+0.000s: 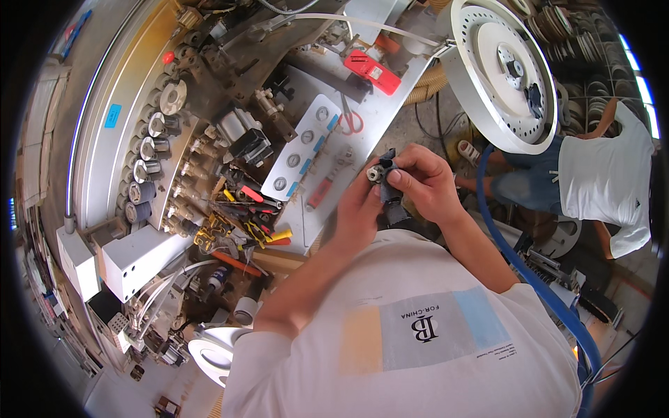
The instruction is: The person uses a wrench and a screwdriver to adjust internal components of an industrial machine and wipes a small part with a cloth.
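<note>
In front of my chest I hold a small dark part with a round, bored metal end (376,173); its exact kind I cannot make out. My left hand (357,209) is closed round its left side, thumb close to the metal end. From the right, my right hand (426,182) pinches the dark body between thumb and fingers. Part of the piece is hidden by my fingers. On the bench left of my hands lie red-handled scissors (350,122) and a red-handled tool (320,193).
A white panel with round gauges (301,148) lies beyond my left hand. Pliers and screwdrivers (254,226) crowd the bench's near left. A large white perforated wheel (498,73) stands at upper right, near a blue hose (519,261). Another person in a white shirt (603,174) is at far right.
</note>
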`<state>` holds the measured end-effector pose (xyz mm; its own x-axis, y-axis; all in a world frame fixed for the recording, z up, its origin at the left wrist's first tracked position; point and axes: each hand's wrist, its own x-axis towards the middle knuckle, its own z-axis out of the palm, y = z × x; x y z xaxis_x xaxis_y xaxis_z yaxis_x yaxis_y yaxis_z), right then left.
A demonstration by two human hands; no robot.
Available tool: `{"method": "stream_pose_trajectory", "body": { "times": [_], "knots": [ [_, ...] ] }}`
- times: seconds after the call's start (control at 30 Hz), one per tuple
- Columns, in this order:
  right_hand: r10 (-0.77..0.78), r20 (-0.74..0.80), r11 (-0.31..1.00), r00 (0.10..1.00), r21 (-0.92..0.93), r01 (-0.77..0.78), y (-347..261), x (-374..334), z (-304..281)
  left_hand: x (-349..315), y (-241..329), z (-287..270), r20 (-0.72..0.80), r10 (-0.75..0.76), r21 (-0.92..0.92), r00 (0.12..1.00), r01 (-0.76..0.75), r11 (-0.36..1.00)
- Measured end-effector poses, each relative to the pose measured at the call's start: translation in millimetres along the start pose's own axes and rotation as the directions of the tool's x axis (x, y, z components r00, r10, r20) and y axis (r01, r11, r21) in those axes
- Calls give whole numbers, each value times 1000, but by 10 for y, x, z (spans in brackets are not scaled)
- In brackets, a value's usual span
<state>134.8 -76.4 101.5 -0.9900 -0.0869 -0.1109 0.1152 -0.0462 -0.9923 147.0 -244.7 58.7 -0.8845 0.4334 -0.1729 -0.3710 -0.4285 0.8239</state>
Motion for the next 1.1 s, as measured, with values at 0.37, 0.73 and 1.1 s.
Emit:
{"method": "stream_pose_trajectory", "body": {
  "times": [0.37, 0.73, 1.1],
  "knots": [
    [203, -94, 957, 975, -190, -217, -221, 125, 58, 93, 209, 61, -80, -28, -3, 996, 28, 1000],
    [-244, 28, 725, 969, -659, 201, -379, 313, 52, 137, 152, 141, -71, 296, 713, 952, -159, 683],
    [-20, 141, 960, 990, -274, 59, -84, 88, -3, 307, 344, 15, -75, -335, -763, 939, 162, 626]
  ]
}}
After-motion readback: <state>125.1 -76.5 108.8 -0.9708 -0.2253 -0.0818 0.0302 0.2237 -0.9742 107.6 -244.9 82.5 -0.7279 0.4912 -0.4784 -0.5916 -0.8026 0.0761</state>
